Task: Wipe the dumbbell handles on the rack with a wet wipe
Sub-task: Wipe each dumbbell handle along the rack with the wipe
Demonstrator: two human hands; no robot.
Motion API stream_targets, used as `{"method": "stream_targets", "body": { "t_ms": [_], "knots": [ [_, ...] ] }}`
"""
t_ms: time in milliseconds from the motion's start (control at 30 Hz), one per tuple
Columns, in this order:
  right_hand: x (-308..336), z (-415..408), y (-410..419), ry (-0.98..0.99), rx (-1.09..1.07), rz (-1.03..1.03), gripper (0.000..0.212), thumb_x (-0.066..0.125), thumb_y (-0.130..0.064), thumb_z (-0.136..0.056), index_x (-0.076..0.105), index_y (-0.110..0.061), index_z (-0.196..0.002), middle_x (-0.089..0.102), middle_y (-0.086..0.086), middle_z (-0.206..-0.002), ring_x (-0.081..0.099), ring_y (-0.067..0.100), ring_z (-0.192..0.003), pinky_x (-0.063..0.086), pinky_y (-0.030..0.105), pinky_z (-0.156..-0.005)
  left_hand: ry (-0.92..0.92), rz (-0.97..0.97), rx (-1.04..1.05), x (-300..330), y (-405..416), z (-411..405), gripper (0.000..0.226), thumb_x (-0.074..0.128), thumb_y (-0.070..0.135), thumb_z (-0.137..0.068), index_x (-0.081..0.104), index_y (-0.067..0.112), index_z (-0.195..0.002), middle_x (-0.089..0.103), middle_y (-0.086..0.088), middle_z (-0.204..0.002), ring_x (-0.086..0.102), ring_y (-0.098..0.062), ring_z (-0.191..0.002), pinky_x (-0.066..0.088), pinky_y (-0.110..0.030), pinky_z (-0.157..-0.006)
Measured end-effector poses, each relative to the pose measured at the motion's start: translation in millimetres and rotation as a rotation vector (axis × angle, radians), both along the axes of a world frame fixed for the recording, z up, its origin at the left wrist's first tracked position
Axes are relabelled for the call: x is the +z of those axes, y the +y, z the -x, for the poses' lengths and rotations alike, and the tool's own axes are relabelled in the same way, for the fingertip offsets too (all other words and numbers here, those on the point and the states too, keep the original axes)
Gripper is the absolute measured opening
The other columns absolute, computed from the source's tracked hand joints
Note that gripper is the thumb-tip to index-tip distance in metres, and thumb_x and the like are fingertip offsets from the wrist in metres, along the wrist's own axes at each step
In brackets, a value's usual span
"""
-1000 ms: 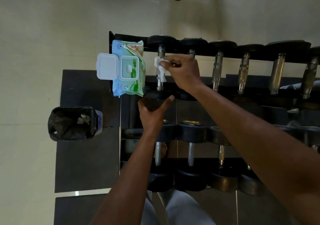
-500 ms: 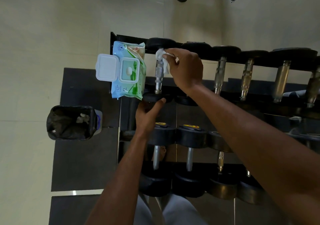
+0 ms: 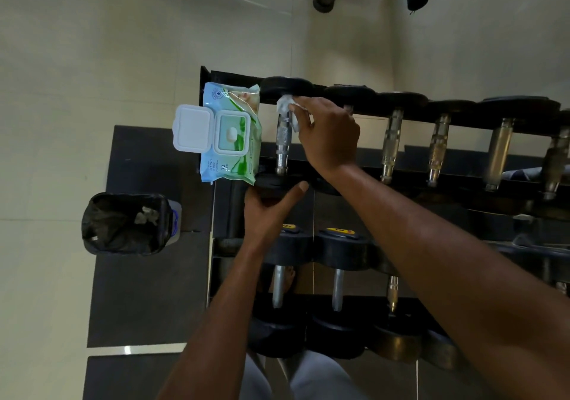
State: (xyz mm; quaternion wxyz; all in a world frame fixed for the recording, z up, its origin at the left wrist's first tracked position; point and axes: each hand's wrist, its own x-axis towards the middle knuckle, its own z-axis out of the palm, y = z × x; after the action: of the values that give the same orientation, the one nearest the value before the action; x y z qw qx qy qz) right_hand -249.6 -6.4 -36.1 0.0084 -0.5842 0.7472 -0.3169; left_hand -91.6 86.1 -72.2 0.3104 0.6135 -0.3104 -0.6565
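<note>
A black rack [image 3: 462, 115] holds two rows of dumbbells with metal handles. My right hand [image 3: 327, 131] pinches a white wet wipe [image 3: 285, 105] against the far end of the leftmost top-row dumbbell handle [image 3: 283, 140], just below its far black head. My left hand [image 3: 271, 208] grips the near black head [image 3: 271, 183] of that same dumbbell. A blue-green pack of wet wipes [image 3: 229, 132] lies on the rack's left end with its white lid flipped open.
A small bin lined with a black bag [image 3: 126, 223] stands on the floor left of the rack, with a crumpled wipe inside. Other top-row handles [image 3: 390, 143] run off to the right. Lower-row dumbbells [image 3: 337, 288] sit nearer me. Black mats cover the floor.
My right hand has slid the wipe up the leftmost handle, from its middle to the far end. My left hand has stayed on the near head.
</note>
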Motion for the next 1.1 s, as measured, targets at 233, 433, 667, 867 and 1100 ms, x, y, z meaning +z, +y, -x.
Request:
{"method": "stream_targets", "body": {
  "t_ms": [233, 433, 667, 867, 1100],
  "knots": [
    [-4.7, -7.0, -3.6, -0.074, 0.063, -0.056, 0.023, 0.068, -0.034, -0.103, 0.079, -0.022, -0.119, 0.074, -0.002, -0.113, 0.073, 0.016, -0.089, 0.058, 0.029, -0.073, 0.014, -0.066, -0.057, 2.6, -4.5, -14.2, 0.055, 0.094, 0.053, -0.073, 0.075, 0.018, -0.11, 0.077, 0.007, -0.09, 0.076, -0.014, -0.089, 0.06, -0.038, -0.074],
    [-7.5, -8.7, 2.9, -0.164, 0.162, -0.201, 0.022, 0.073, -0.037, -0.099, 0.078, -0.026, -0.118, 0.066, -0.004, -0.113, 0.068, 0.014, -0.091, 0.061, 0.038, -0.072, -0.4, 0.113, -0.053, 24.2, 4.1, -24.2, 0.072, 0.091, 0.072, -0.067, 0.067, 0.025, -0.116, 0.07, 0.012, -0.111, 0.067, 0.0, -0.102, 0.054, -0.023, -0.086],
    [-6.0, -5.5, 36.0, -0.196, 0.217, -0.354, 0.023, 0.078, -0.041, -0.094, 0.08, -0.03, -0.113, 0.073, -0.008, -0.107, 0.066, 0.01, -0.089, 0.06, 0.038, -0.074, -0.581, 0.375, -0.071, 40.4, 4.1, -33.8, 0.06, 0.093, 0.058, -0.075, 0.061, 0.019, -0.109, 0.06, 0.009, -0.102, 0.058, 0.002, -0.093, 0.044, -0.008, -0.074],
    [-0.2, -7.8, 47.9, -0.365, 0.202, -0.609, 0.024, 0.082, -0.046, -0.089, 0.081, -0.033, -0.109, 0.077, -0.013, -0.108, 0.069, 0.005, -0.097, 0.061, 0.036, -0.088, -0.602, 0.491, -0.156, 40.6, -0.2, -35.3, 0.051, 0.089, 0.055, -0.081, 0.073, 0.017, -0.112, 0.066, 0.009, -0.104, 0.06, -0.005, -0.085, 0.047, -0.013, -0.072],
    [7.9, -5.7, 42.1, -0.599, -0.019, -0.76, 0.031, 0.088, -0.038, -0.085, 0.081, -0.021, -0.109, 0.076, -0.008, -0.114, 0.068, 0.009, -0.104, 0.058, 0.029, -0.09, -0.633, 0.518, -0.179, 42.6, -6.3, -38.1, 0.051, 0.091, 0.056, -0.078, 0.076, 0.017, -0.108, 0.068, 0.01, -0.102, 0.061, -0.003, -0.087, 0.043, -0.005, -0.074]
  ]
}}
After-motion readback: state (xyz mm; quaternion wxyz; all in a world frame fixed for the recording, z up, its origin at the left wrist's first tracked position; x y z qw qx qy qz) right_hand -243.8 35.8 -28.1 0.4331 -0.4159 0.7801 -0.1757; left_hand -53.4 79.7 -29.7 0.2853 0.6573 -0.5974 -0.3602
